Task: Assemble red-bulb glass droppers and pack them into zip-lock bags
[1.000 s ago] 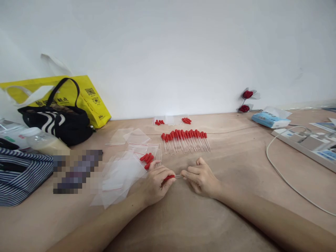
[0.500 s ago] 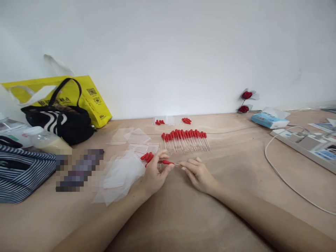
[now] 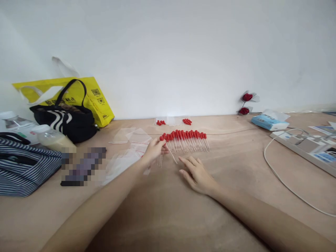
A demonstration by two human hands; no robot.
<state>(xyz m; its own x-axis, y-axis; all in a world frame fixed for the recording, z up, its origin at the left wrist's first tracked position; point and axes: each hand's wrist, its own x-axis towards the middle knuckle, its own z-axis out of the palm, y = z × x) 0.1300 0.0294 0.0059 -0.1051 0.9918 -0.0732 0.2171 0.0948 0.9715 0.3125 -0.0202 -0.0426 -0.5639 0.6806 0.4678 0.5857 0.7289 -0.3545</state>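
My left hand (image 3: 154,151) pinches a red-bulbed dropper (image 3: 171,153) by its red end, at the left end of a row of red-bulbed droppers (image 3: 187,138). The held dropper's thin clear stem slants down to the right. My right hand (image 3: 197,175) is near the stem's tip, fingers apart, holding nothing. Left of my left hand lie clear plastic bags (image 3: 122,162), partly covered by my forearm. A few thin stems (image 3: 159,161) show just below my left hand. Two small groups of red bulbs (image 3: 161,123) lie behind the row.
A striped bag (image 3: 26,164), bottles (image 3: 55,140), a black bag (image 3: 65,120) and a yellow bag (image 3: 97,101) stand at the left, near a blurred-out item (image 3: 84,168). At the right are a tissue pack (image 3: 269,121), a power strip (image 3: 304,150), a white cable (image 3: 275,171) and red roses (image 3: 244,110).
My left hand has moved up and away with the dropper, to the row's left end. My right hand has let go of the stem and its fingers have opened.
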